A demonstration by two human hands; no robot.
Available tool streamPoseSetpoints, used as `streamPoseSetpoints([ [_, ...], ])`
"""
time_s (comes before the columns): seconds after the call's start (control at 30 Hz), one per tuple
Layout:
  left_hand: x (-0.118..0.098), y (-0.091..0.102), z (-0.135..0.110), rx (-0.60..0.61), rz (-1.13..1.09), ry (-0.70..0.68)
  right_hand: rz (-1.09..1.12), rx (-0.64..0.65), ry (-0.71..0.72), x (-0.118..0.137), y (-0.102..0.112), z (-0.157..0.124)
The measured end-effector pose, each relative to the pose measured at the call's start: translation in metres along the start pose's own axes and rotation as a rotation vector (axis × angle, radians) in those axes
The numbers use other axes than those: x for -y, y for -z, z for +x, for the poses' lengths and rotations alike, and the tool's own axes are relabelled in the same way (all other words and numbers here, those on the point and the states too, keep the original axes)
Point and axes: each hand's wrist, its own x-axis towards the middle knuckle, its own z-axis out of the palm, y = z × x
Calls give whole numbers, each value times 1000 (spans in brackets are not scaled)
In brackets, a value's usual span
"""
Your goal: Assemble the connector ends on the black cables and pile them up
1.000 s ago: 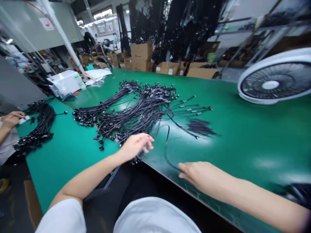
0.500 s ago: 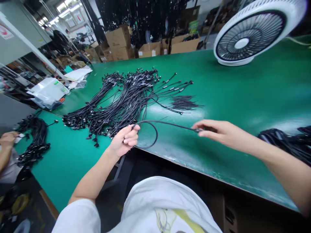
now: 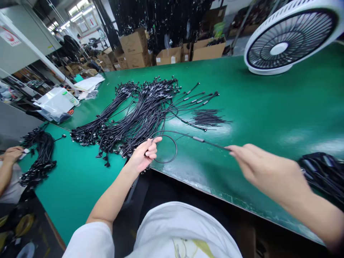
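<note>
- Holding a thin black cable (image 3: 185, 134) drawn out between both hands, over the near edge of the green worktop (image 3: 268, 107), with a small grey inline sleeve (image 3: 198, 139) along its straight stretch.
- Left hand (image 3: 142, 156): the grip is closed, fingers curled around the cable, and a small loop (image 3: 164, 152) hangs just beside it.
- Right hand (image 3: 258, 168): the grip is a fingertip pinch on the cable's right end, though blur hides the exact hold.
- Handling: the cable looks light, soft and prone to looping, so the sleeve seems a firm place to hold.
- Around: a heap of similar cables (image 3: 134, 118) lies just far of the left hand, a white fan (image 3: 279, 46) stands far right, and a co-worker's hand (image 3: 12, 154) rests at left beside another cable bundle (image 3: 40, 157).
</note>
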Motion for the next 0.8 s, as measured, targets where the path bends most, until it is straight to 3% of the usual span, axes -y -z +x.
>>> streamPoseSetpoints([
  [0.1, 0, 9, -2, -54, 23, 60, -108, -61, -142, -13, 8, 7],
  [0.2, -1, 12, -4, -130, 12, -9, -115, -15, -192, -18, 9, 7],
  [0.43, -7, 5, -2, -108, 46, -80, -6, 44, -119, -14, -14, -1],
  [0.53, 5, -2, 8, -104, 147, -181, 96, 191, -28, 8, -24, -3],
  [0.67, 40, -18, 18, 51, 620, -296, 466, 524, 162, 51, -22, 8],
  [0.73, 52, -23, 14, 211, 883, -231, 637, 552, 117, 58, -18, 21],
  [0.8, 58, -26, 8, 353, 956, -103, 796, 490, -36, 54, -19, 34],
])
